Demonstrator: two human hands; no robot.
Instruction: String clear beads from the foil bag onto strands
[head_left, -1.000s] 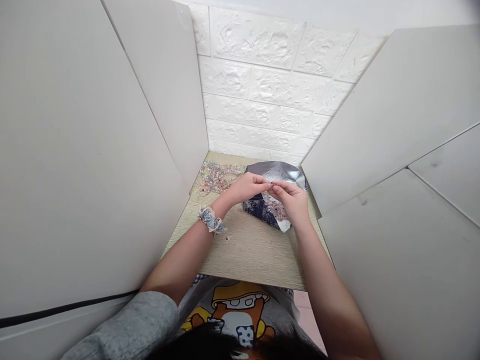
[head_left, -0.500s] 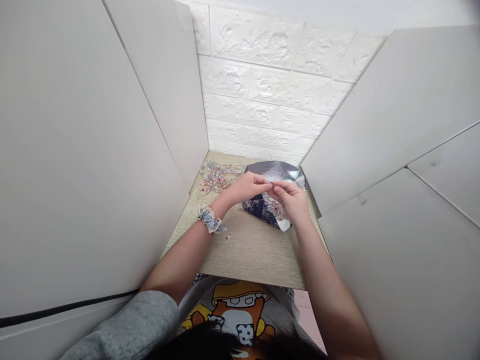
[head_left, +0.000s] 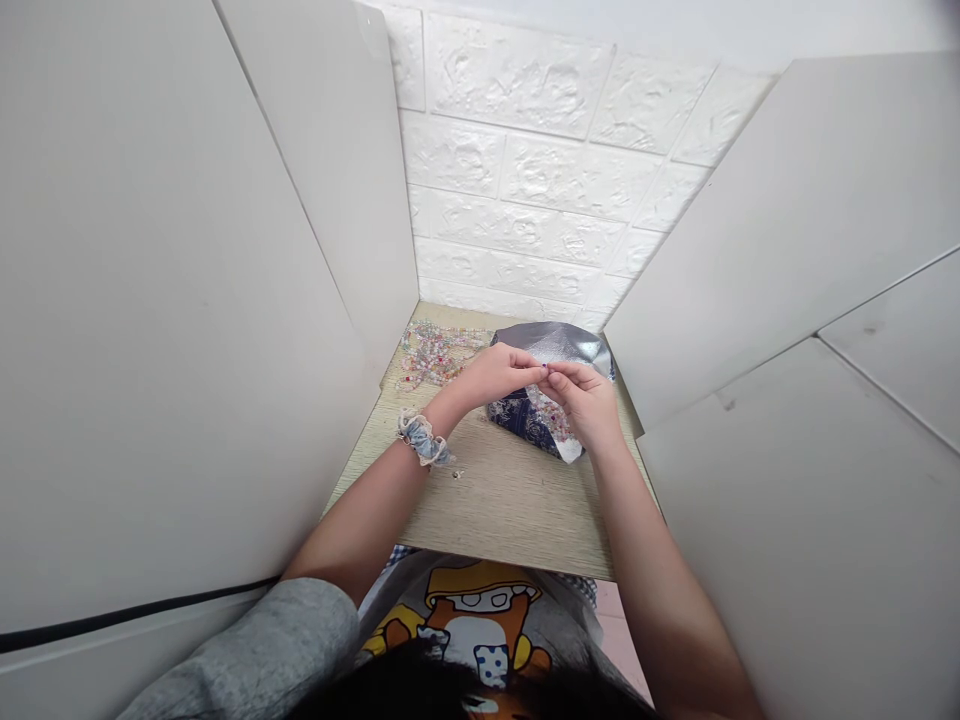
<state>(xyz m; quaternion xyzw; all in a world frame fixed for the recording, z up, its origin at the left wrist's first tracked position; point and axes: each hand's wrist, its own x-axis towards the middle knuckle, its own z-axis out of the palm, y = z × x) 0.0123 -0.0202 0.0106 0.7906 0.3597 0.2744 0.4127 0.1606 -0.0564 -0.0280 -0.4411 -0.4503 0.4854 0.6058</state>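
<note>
Over the wooden desk (head_left: 517,510); left hand (head_left: 491,375) and right hand (head_left: 583,400) pinching something tiny (head_left: 544,369); above foil pouch (head_left: 551,345)

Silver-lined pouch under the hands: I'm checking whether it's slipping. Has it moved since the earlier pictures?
No, the silver-lined pouch sits in the same spot relative to the white brick wall behind the table; no shift shows.

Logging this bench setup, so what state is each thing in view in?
Left hand: fingertips pinched together over the pouch.
Right hand: fingertips pinched, meeting the left hand's.
Silver-lined pouch: folded open, beads showing inside.
Bead strands: tangled heap on the wood-grain tabletop.
Scrunchie: worn on left wrist.
</note>
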